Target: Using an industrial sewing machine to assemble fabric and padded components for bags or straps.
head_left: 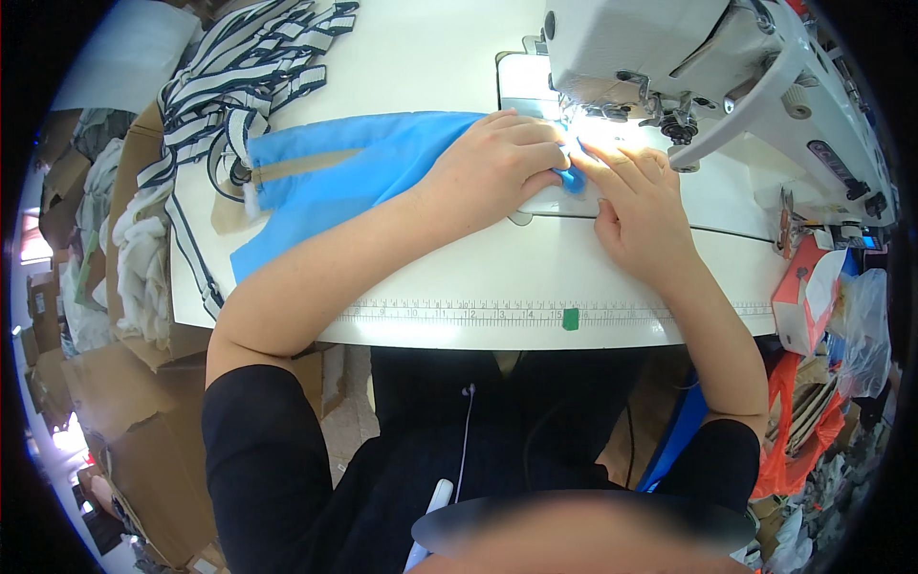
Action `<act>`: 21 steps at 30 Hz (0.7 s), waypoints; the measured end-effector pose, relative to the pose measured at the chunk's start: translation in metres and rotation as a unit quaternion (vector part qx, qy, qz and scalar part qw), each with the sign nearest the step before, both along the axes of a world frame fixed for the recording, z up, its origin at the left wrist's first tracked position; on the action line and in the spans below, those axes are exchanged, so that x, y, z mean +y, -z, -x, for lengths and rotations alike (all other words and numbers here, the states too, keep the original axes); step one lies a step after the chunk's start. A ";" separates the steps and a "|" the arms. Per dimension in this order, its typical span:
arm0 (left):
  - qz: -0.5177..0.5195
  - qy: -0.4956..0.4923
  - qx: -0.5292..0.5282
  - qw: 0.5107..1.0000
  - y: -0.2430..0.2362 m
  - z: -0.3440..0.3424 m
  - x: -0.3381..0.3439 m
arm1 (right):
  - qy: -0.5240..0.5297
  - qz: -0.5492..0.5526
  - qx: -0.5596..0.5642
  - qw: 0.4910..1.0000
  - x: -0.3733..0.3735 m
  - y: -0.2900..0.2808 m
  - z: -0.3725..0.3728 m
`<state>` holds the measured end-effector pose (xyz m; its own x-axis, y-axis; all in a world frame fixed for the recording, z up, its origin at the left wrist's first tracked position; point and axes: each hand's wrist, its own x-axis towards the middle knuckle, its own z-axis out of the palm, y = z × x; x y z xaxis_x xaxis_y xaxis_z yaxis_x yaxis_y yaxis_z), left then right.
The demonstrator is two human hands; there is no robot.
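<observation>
A length of blue fabric with a beige strip along part of it lies across the white table and runs up to the sewing machine's lit needle area. My left hand is closed on the fabric, its fingers curled and its thumb tucked close beneath them. My right hand lies beside the needle area with its fingers stretched out and the thumb apart. Its index fingertip touches the small blue end of the fabric between my hands. Bright glare hides the needle and the exact point of contact.
The white sewing machine stands at the back right. Striped straps heap at the far left, one hanging over the table edge. A ruler strip runs along the front edge. Right: a red-and-white box and plastic bags. Left: cardboard boxes.
</observation>
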<state>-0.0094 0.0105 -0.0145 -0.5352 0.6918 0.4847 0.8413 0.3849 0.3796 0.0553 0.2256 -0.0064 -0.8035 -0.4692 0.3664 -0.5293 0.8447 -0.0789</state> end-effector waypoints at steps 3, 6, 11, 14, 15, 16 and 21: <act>0.000 -0.005 0.004 1.000 0.001 0.000 -0.002 | 0.000 0.012 -0.022 1.000 -0.003 -0.003 0.001; 0.002 -0.011 0.007 1.000 -0.001 0.001 -0.005 | -0.018 0.044 -0.059 0.997 -0.004 -0.004 0.003; -0.001 0.002 0.009 1.000 0.000 0.005 -0.002 | -0.017 0.044 -0.035 0.998 -0.002 -0.002 0.005; -0.005 0.008 0.008 1.000 -0.002 0.006 -0.001 | -0.015 0.057 -0.047 0.997 -0.001 -0.001 0.007; 0.009 -0.001 -0.014 1.000 -0.004 0.005 -0.002 | -0.012 0.059 -0.044 0.997 -0.001 -0.001 0.006; 0.022 -0.010 -0.036 0.999 -0.005 0.004 -0.002 | -0.007 0.045 -0.031 0.998 -0.001 -0.001 0.006; 0.010 -0.013 0.002 1.000 -0.001 0.000 0.000 | 0.009 0.029 -0.010 1.000 0.001 0.004 0.003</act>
